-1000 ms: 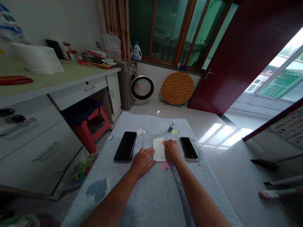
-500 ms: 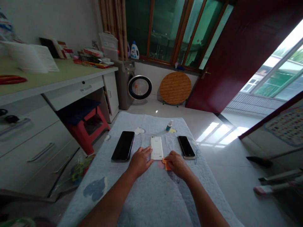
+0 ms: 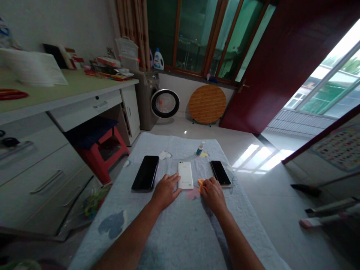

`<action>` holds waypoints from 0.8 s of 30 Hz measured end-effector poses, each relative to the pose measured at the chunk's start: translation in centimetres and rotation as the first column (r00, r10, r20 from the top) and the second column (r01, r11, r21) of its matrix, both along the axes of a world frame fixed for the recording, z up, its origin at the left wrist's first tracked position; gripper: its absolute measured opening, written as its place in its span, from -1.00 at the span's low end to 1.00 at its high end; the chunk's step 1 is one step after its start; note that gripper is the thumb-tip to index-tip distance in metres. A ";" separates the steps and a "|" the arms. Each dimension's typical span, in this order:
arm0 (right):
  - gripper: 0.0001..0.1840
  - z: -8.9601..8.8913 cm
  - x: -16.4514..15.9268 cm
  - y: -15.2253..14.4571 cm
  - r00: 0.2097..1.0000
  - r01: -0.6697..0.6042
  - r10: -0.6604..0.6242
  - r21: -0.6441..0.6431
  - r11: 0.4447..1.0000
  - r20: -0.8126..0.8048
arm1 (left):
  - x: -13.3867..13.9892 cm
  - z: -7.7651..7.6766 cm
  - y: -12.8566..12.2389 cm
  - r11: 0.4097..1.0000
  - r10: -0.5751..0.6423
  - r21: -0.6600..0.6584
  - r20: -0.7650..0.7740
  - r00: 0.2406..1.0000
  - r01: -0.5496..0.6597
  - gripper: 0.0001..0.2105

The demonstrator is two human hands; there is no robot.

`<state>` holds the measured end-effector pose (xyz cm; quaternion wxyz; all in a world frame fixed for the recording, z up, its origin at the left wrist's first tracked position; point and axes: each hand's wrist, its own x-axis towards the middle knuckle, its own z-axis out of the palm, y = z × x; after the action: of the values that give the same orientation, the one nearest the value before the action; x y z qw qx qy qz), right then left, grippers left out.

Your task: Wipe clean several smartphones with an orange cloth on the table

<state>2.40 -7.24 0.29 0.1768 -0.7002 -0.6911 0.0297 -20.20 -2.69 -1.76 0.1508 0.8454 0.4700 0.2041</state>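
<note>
The right hand (image 3: 213, 192) is pinching an orange cloth (image 3: 200, 184) in bunched fingers; how the thumb is closing on it I cannot tell. The left hand (image 3: 166, 189) is lying flat, its fingers close together and its thumb standing apart, the fingertips touching the left edge of the white phone (image 3: 185, 175) and the thumb resting near its lower left corner.

The white phone is lying back side up between the two hands. Its long axis is running almost straight away from the person, its camera end pointing to the far side. From the right fingers it is lying to the left and slightly farther off, with a narrow gap showing; the left hand is the nearer one.

Farther out, a small black phone (image 3: 221, 173) is lying just beside the right hand, a big black phone (image 3: 146, 173) is lying left of the left hand, and a bottle (image 3: 200, 149) is standing beyond, on the cover (image 3: 180, 232).
</note>
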 end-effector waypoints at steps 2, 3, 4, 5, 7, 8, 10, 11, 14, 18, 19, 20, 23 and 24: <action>-0.80 0.4 0.0 -0.1 1.000 -0.007 0.007 -0.033 0.999 0.014 | 0.0 0.0 0.0 1.000 -0.002 0.004 -0.009 1.000 0.002 -0.55; -0.75 0.7 0.0 -0.1 1.000 0.000 0.001 -0.045 0.999 0.022 | 0.0 0.0 0.0 1.000 -0.002 0.006 -0.012 1.000 0.002 -0.55; -0.71 0.9 0.1 0.0 0.999 0.017 -0.016 -0.051 0.999 0.028 | 0.0 0.0 0.0 1.000 -0.002 0.008 -0.013 1.000 0.002 -0.55; -0.71 1.1 0.2 0.0 0.999 0.042 -0.040 -0.052 0.998 0.034 | 0.0 -0.1 0.0 1.000 -0.002 0.009 -0.013 1.000 0.002 -0.55; -0.78 1.5 0.2 -0.1 0.995 0.091 -0.089 -0.037 0.995 0.040 | 0.0 -0.2 0.1 1.000 -0.002 0.014 -0.005 1.000 0.002 -0.55; -0.83 1.7 0.2 -0.1 0.993 0.108 -0.108 -0.020 0.994 0.043 | -0.1 -0.2 0.1 1.000 -0.002 0.016 0.004 1.000 0.002 -0.54; -0.89 2.1 -0.1 -0.1 0.990 0.127 -0.128 0.028 0.992 0.051 | 0.0 -0.2 0.1 1.000 0.001 0.018 0.031 1.000 -0.002 -0.54; -0.91 2.2 -0.4 -0.1 0.990 0.128 -0.131 0.054 0.990 0.054 | 0.0 -0.2 0.1 1.000 0.007 0.019 0.046 0.999 -0.008 -0.55; -0.89 2.6 -2.1 0.4 0.994 0.092 -0.097 0.072 0.993 0.055 | 0.1 0.1 0.1 0.999 0.040 0.029 0.083 0.996 -0.042 -0.61; -0.85 2.4 -5.0 1.6 0.997 0.013 -0.008 -0.062 0.998 0.075 | 0.2 0.5 0.0 0.998 0.052 0.033 0.089 0.995 -0.055 -0.69; -0.83 2.3 -5.5 1.9 0.997 0.014 -0.006 -0.097 0.995 0.083 | 0.2 0.5 -0.1 0.998 0.048 0.029 0.088 0.995 -0.051 -0.69; -0.82 2.1 -6.0 2.1 0.996 0.019 -0.008 -0.125 0.992 0.091 | 0.2 0.5 -0.1 0.999 0.042 0.024 0.088 0.995 -0.044 -0.69; -0.79 1.7 -6.9 2.5 0.995 0.034 -0.018 -0.165 0.986 0.099 | 0.2 0.5 -0.1 1.000 0.018 0.008 0.083 0.996 -0.019 -0.65; -0.79 1.6 -7.0 2.5 0.995 0.043 -0.027 -0.168 0.985 0.096 | 0.2 0.5 0.0 1.000 0.011 0.001 0.077 0.997 -0.011 -0.64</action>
<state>-4.63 -4.69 1.90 0.0844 -0.7254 -0.6811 0.0527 -20.02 -2.73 -1.30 0.1670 0.8345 0.4682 0.2376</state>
